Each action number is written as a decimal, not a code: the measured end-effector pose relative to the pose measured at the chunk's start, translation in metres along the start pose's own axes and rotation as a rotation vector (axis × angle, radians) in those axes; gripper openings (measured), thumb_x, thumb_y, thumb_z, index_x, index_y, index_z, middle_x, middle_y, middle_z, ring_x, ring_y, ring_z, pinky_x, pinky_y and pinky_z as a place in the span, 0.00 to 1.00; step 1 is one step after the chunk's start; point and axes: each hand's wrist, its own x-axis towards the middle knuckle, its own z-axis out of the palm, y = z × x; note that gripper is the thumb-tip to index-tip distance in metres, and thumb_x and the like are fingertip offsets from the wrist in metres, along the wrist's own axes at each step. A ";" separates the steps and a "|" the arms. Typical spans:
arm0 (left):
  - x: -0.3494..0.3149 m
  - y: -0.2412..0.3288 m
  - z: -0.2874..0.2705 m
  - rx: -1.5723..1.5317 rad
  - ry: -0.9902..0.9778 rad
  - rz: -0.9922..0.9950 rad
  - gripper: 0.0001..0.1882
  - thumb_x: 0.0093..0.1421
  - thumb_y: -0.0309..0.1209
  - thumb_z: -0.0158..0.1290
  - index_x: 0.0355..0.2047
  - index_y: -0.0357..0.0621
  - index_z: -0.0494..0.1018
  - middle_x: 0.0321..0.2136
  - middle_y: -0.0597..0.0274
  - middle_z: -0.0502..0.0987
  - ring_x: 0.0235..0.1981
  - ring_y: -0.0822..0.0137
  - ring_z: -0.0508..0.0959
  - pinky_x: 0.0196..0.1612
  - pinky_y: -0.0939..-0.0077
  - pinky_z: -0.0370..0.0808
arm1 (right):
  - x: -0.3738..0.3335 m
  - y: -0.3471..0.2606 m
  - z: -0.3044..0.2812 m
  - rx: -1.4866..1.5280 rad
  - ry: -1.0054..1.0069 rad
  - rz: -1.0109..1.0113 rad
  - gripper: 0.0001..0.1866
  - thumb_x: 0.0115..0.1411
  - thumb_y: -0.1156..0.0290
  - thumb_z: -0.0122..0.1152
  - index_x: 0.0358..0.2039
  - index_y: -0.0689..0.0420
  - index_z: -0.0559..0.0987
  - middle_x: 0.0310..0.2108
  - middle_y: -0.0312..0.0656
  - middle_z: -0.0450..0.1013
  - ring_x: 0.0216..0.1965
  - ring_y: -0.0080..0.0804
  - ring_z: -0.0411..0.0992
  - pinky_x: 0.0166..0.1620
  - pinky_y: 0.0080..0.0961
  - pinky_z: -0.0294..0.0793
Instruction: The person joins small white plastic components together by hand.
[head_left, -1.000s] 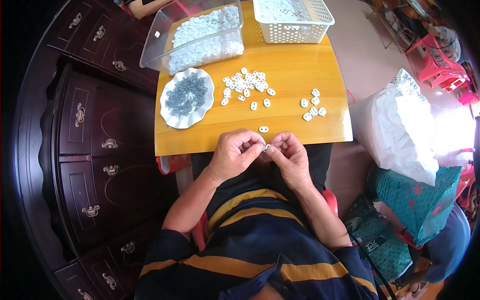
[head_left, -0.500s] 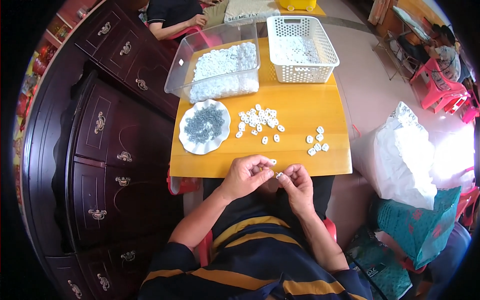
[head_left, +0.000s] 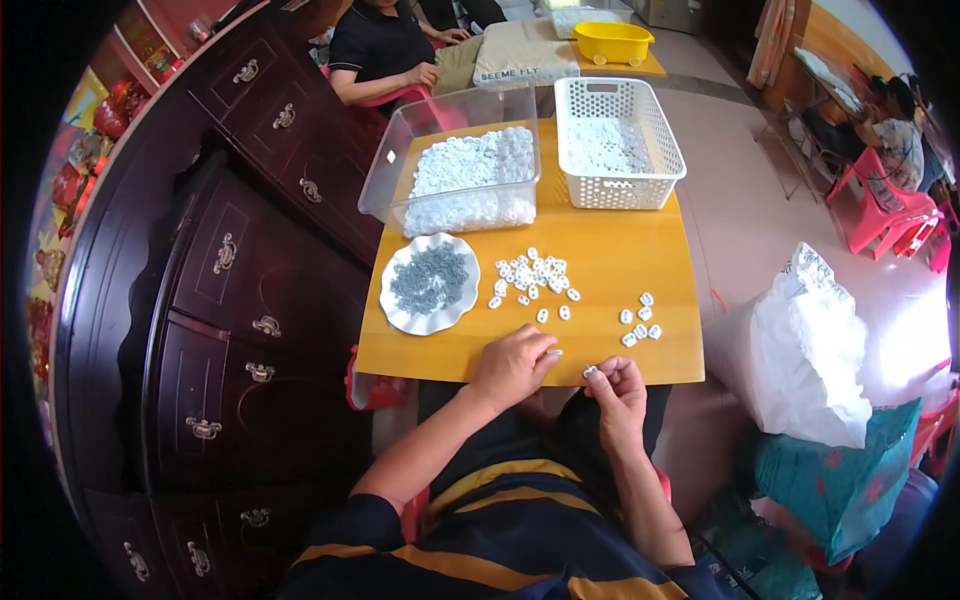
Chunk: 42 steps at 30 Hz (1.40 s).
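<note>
My left hand [head_left: 512,368] is over the table's near edge, fingers closed, with a small white plastic piece [head_left: 554,352] at its fingertips. To its right, my right hand [head_left: 618,392] pinches another small white plastic piece [head_left: 591,371] between thumb and fingers. Beyond my left hand lies a loose pile of white oval pieces with holes [head_left: 530,274]. Several similar white pieces [head_left: 640,331] sit in a separate group at the right. A white scalloped plate [head_left: 388,307] holds a heap of tiny dark grey parts [head_left: 430,279], too small to make out.
A clear plastic bin [head_left: 374,190] of white pieces and a white perforated basket [head_left: 622,192] stand at the table's [head_left: 610,240] far side. Dark wooden drawers [head_left: 245,290] flank the left. A large white sack [head_left: 800,350] stands at right. Other people sit farther off.
My hands have drawn apart, each with a white piece at its fingertips. My left hand has turned more knuckles-up. The whole view has shifted, so the table sits lower in the picture.
</note>
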 end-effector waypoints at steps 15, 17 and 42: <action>-0.003 0.004 0.002 -0.312 0.021 -0.034 0.02 0.63 0.26 0.57 0.33 0.42 0.77 0.22 0.62 0.77 0.22 0.66 0.78 0.26 0.72 0.74 | 0.002 0.001 -0.003 -0.008 0.025 0.012 0.06 0.66 0.78 0.61 0.39 0.56 0.72 0.31 0.31 0.71 0.31 0.17 0.68 0.38 0.14 0.70; -0.004 0.006 0.000 -0.493 -0.002 -0.132 0.01 0.63 0.24 0.57 0.33 0.40 0.77 0.21 0.67 0.77 0.19 0.74 0.75 0.25 0.78 0.72 | 0.002 0.000 -0.002 -0.013 0.035 0.016 0.06 0.66 0.78 0.61 0.39 0.56 0.72 0.30 0.30 0.70 0.31 0.16 0.68 0.38 0.14 0.69; 0.013 0.024 0.005 -1.096 -0.033 -0.374 0.03 0.66 0.23 0.52 0.38 0.37 0.74 0.28 0.60 0.80 0.22 0.78 0.75 0.29 0.85 0.75 | 0.002 -0.001 -0.006 0.040 0.040 0.072 0.06 0.66 0.78 0.61 0.40 0.58 0.72 0.33 0.32 0.73 0.32 0.17 0.71 0.38 0.15 0.72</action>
